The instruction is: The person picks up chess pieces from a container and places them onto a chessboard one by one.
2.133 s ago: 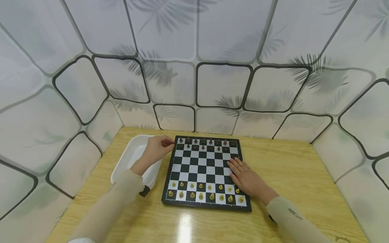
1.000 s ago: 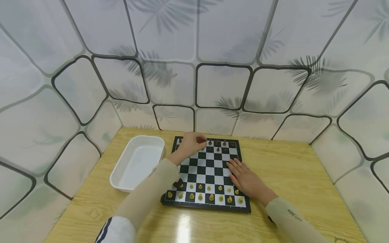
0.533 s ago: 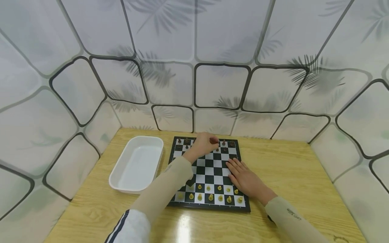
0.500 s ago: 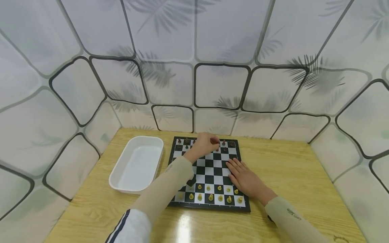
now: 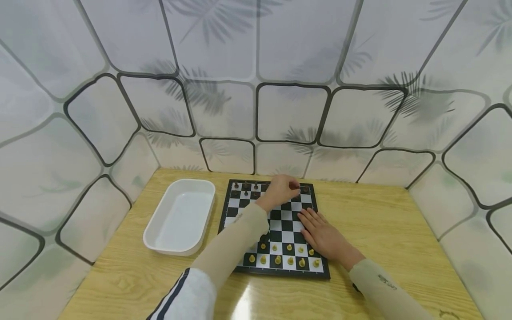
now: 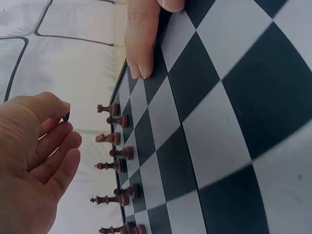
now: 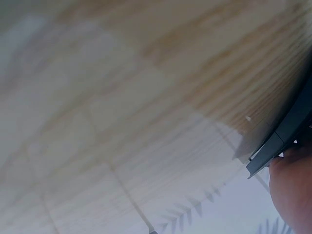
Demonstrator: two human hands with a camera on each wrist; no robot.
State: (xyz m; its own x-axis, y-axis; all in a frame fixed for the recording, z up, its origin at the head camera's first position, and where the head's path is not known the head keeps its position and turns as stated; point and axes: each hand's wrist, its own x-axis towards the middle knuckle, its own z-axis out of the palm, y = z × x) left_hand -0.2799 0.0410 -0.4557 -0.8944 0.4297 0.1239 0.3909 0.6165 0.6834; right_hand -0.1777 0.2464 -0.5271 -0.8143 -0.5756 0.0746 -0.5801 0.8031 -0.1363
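A black-and-white chessboard [image 5: 286,226] lies on the table, with yellow chess pieces [image 5: 278,260] on its near rows and reddish-brown chess pieces [image 5: 256,186] along its far rows. Over the far right part my left hand [image 5: 278,192] hangs, pinching a small dark chess piece [image 6: 67,117] between thumb and index finger; its shape is mostly hidden. In the left wrist view a brown knight [image 6: 109,138] and a king [image 6: 109,200] stand nearby. My right hand [image 5: 322,231] rests flat on the board's right edge, fingers straight. The right wrist view shows the board's dark side [image 7: 280,141].
A white plastic tray [image 5: 180,218] with nothing in it stands left of the board on the wooden table [image 5: 376,213]. Behind the table rises a patterned curtain wall [image 5: 294,113]. The left forearm [image 5: 232,242] crosses the board and hides part of it.
From beside the board's left edge, my left hand has moved right across the far rows, holding the dark chess piece. The right hand stays where it was.
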